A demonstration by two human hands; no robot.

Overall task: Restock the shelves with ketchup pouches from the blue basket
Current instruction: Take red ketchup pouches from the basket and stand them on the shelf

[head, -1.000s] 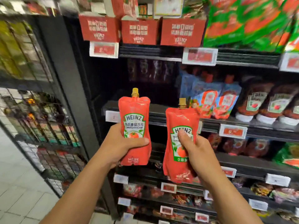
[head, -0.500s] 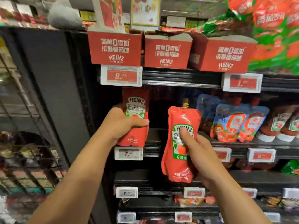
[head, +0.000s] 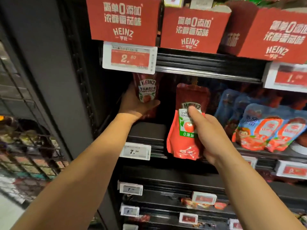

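At frame centre, the black metal shelf (head: pixel 146 131) sits deep and dark; the soft red Heinz ketchup pouch (head: pixel 184 130) pinched by the right hand (head: pixel 214 135) could slump off its edge, while the left hand (head: pixel 134 105) curls round another red pouch (head: pixel 147 90), which may topple inside. The blue basket is out of view.

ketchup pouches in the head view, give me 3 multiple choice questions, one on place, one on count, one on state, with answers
1. Where is the left pouch?
A. in a basket
B. deep in the shelf bay under the 2.80 tag
C. on the floor

2. How many red Heinz boxes stand on the shelf above?
A. one
B. three
C. six

3. How is the right pouch held?
A. lying loose on the shelf
B. hanging from a hook
C. gripped upright by the right hand

Answers: 1 B, the left hand holds it in the dark bay; 2 B, three fronts show; 3 C, thumb across its label.
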